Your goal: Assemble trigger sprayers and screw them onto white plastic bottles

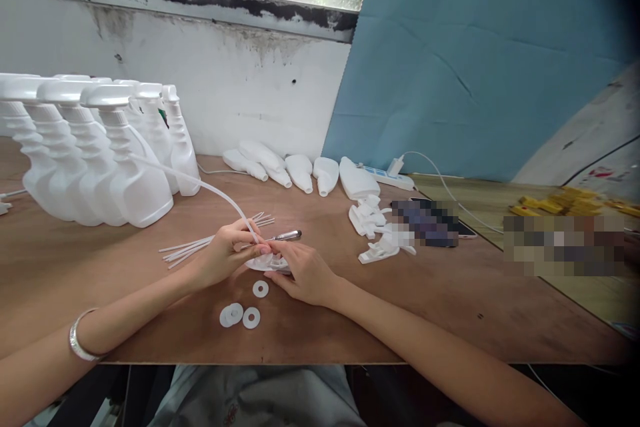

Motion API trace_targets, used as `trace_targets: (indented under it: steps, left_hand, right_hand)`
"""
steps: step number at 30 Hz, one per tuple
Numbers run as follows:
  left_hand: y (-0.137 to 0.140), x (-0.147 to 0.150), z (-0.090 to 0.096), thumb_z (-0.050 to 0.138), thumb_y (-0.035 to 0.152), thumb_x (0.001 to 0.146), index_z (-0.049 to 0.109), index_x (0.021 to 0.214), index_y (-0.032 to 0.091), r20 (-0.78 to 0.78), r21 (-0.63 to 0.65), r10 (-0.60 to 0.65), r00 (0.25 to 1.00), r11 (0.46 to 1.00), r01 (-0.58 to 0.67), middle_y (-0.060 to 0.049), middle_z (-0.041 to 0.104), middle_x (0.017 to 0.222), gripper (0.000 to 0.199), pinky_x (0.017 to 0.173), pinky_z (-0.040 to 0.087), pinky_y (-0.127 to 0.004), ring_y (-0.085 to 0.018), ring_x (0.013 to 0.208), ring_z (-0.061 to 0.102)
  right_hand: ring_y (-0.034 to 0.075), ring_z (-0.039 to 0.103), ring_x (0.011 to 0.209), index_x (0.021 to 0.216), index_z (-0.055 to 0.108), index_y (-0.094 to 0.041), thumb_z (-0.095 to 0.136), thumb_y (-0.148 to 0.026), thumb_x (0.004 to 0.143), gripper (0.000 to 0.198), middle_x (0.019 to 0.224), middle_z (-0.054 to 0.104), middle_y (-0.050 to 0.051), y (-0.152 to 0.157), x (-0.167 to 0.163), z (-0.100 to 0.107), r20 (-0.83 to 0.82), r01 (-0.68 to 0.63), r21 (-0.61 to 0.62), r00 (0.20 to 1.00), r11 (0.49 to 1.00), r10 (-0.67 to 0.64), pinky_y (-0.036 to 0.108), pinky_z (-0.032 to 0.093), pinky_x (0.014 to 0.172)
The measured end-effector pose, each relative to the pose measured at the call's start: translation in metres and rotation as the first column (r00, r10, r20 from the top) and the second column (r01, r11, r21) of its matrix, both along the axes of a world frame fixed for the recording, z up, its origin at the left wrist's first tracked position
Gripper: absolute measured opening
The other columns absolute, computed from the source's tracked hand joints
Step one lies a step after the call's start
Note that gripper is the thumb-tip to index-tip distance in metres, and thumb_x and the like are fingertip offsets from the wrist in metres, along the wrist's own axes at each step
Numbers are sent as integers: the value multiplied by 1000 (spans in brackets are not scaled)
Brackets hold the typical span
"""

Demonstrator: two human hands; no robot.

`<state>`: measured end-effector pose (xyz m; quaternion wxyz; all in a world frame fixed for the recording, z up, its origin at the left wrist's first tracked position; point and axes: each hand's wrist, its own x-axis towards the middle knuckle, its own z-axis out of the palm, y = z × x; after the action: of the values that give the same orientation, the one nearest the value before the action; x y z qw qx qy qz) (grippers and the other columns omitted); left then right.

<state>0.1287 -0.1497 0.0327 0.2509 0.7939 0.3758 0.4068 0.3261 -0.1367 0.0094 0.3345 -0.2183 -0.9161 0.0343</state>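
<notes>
The brown tabletop is occupied at the left by upright spray bottles and, along the wall, by bottles lying flat. At the front middle, a white plastic piece is gripped by the bent fingers of the right hand. By the left hand, a curved white tube is pinched narrowly; whether tube and piece are joined cannot be told. Washers are scattered just in front.

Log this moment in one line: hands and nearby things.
Left hand: pinching long white flexible tube; Right hand: holding small white plastic part; Nearby: flat round white rings
</notes>
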Motion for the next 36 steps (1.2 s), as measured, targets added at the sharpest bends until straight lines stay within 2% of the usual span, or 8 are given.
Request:
trace_targets:
  steps: [4,10,16,30,36]
  left_hand:
    - [-2,2,1,57,32,80,69,77,18,24,2,-24,999,1000,24,-4,58,78,18,69,42,-26,-15,77,52]
    - [-6,6,10,65,32,73,55,73,16,59,-13,100,993,995,-99,-1,60,75,19,65,41,-25,-12,67,52]
    - [-6,7,10,64,32,73,54,66,16,55,10,62,997,998,-63,-1,57,69,21,63,41,-24,-12,65,52]
    - [-3,8,8,63,30,73,56,66,13,94,-96,9,996,995,0,0,56,60,20,55,38,-23,-9,56,46]
    - [-2,8,6,62,26,73,55,63,13,75,-30,28,997,999,-25,1,54,58,18,52,35,-22,-8,54,43]
  right_hand:
    - [21,62,86,111,44,-16,54,-31,81,35,99,64,9,0,0,-1,5,10,-14,1000,1000,-10,32,49,73]
    - [20,61,92,116,41,-18,53,-29,81,38,108,62,9,0,0,0,-4,-8,-1,1000,1000,8,32,48,79]
    - [20,62,92,116,41,-18,55,-29,80,40,107,62,9,0,0,0,-4,-4,-14,1000,1000,4,32,49,78]
    - [21,61,92,115,42,-17,55,-29,81,38,105,63,9,0,-1,-1,-7,-20,1,1000,1000,20,33,50,78]
    - [21,61,91,115,42,-16,57,-29,80,40,104,62,9,0,0,-3,-4,-7,-5,1000,1000,7,33,50,78]
